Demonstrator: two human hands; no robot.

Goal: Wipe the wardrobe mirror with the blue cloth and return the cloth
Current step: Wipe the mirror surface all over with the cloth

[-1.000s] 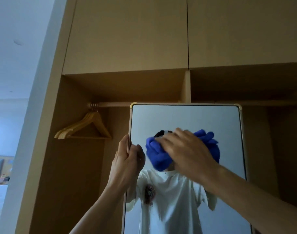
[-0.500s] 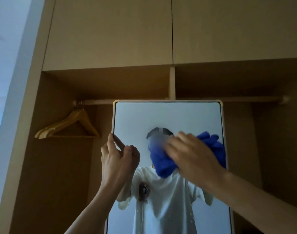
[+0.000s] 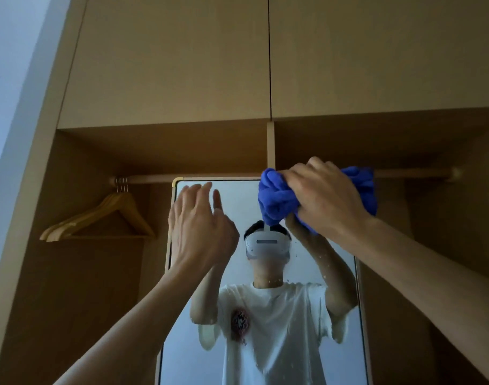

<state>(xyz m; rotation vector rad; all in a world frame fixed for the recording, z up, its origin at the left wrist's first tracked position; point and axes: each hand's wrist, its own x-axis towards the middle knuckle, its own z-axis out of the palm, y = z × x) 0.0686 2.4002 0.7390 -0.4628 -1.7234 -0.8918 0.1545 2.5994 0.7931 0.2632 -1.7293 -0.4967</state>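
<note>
— Where's the cloth [image 3: 276, 200]?
— Bunched up, the right hand [image 3: 325, 200] curled round it, at one o'clock on the mirror [image 3: 237, 201].
— The left hand [image 3: 201, 232]?
— Spread wide, at eleven, perhaps touching the glass. Droplets [image 3: 318, 258] speckle it. Hangers [image 3: 99, 220] at nine on the wardrobe [image 3: 168, 65] rail [image 3: 149, 179].

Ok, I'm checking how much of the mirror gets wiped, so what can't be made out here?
Top right corner of the mirror: head view, hidden behind the right hand and blue cloth.
Lower part of the mirror: head view, cut off by the bottom edge.
Whether the left hand touches the mirror: head view, its back faces the camera.
</note>
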